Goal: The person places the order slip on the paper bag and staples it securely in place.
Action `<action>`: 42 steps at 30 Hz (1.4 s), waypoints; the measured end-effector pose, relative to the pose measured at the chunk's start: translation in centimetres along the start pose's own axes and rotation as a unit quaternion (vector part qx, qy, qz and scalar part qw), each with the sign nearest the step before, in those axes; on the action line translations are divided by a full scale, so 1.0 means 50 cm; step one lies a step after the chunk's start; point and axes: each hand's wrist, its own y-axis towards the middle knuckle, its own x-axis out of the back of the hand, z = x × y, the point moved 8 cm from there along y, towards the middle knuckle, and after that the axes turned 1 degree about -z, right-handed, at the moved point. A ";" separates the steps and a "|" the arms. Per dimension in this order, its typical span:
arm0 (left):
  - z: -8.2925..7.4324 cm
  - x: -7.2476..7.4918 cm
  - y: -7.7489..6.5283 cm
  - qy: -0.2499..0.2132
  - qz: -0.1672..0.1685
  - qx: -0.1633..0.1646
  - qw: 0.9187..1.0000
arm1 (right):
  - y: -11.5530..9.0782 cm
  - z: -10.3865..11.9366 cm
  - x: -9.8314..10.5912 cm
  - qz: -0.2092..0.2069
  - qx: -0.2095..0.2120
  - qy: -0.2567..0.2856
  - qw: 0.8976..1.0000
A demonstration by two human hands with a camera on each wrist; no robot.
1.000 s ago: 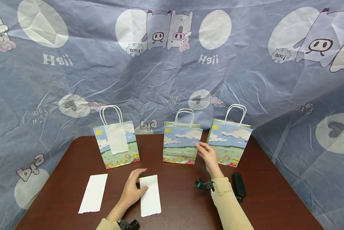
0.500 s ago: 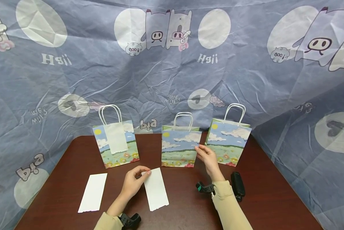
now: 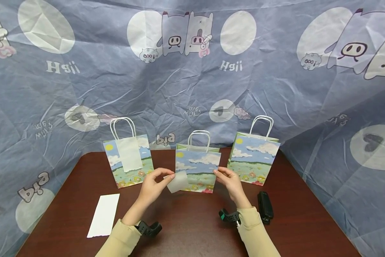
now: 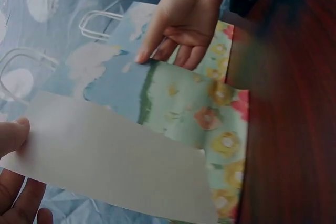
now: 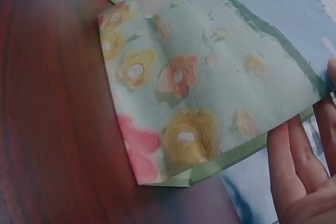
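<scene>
My left hand (image 3: 153, 185) pinches a white paper strip (image 4: 113, 156) by its upper end, between thumb and fingers. The strip overlaps the lower left front of the middle paper bag (image 3: 197, 166), which shows a painted sky, meadow and flowers. My right hand (image 3: 231, 182) grips that bag's right side edge, thumb on the front and fingers behind, as the right wrist view also shows. The bag stands upright with its white handles raised.
The left paper bag (image 3: 147, 164) bears a white strip (image 3: 129, 155) on its front. At right stands a matching bag (image 3: 255, 157), with a black stapler (image 3: 265, 207) nearer me. Another white strip (image 3: 103, 215) lies on the brown table (image 3: 67, 214). A patterned cloth hangs behind.
My left hand has picked the strip up off the table and carried it up and right to the middle bag. My right hand has drawn that bag toward me and slightly left.
</scene>
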 end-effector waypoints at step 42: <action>-0.136 -0.018 0.012 0.025 -0.145 -0.263 0.954 | -0.086 0.014 -0.058 0.067 0.019 -0.022 0.997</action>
